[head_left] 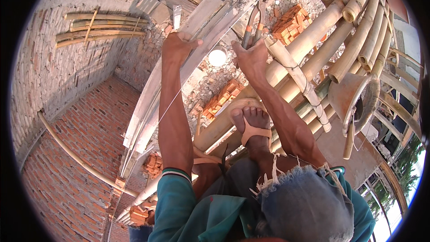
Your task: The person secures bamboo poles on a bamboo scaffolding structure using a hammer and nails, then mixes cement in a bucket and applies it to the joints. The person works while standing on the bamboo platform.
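My left hand (pixel 177 48) is closed over the edge of a long greyish wooden board (pixel 204 56), thumb across its face; its fingers are mostly hidden. Just beyond it a pale, glossy strip (pixel 177 16) stands up, and I cannot tell whether the hand touches it. My right hand (pixel 251 58) grips a pair of pincers (pixel 254 20) by their orange-and-grey handles, jaws pointing away from me. A thin light string (pixel 223 34) runs slantwise along the board between my hands and passes over my left forearm.
My sandalled foot (pixel 253 123) stands on thick bamboo poles (pixel 304 40), lashed into scaffolding at right. Below lie rubble, stacks of orange bricks (pixel 292 23) and a round white object (pixel 217 58). Brick walls (pixel 80 121) rise at left. A cone-shaped vessel (pixel 349 92) hangs at right.
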A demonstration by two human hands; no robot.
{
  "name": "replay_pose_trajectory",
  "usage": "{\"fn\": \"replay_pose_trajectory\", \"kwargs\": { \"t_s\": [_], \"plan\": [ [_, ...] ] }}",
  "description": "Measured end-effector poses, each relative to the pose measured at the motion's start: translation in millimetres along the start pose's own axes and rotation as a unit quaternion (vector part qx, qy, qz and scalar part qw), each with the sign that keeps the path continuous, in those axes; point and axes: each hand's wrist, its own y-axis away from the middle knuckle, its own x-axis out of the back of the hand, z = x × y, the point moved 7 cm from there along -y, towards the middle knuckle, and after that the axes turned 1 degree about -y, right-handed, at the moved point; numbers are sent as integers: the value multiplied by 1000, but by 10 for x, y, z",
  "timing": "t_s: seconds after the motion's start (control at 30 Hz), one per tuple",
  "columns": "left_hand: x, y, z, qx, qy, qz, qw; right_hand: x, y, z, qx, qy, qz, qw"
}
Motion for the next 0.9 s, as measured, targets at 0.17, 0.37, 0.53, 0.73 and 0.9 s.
{"fn": "replay_pose_trajectory", "kwargs": {
  "t_s": [0.17, 0.37, 0.53, 0.73, 0.9],
  "plan": [
    [-29, -35, -40, 10, -13, -10, 1000, -34, -35, -5, 14, 45, -29, 998],
    [-85, -93, -75, 37, 11, -48, 998, 6, -120, 12, -31, 8, -47, 998],
    [-65, -71, -79, 32, -10, -46, 998, -74, -303, -80, 27, -31, 30, 999],
    [-8, 21, -2, 38, -8, -36, 999, -57, -350, 51, 22, 9, 60, 998],
    [8, -4, 80, 45, -39, -37, 998, -99, -560, 14, 1, 87, -5, 996]
  ]
}}
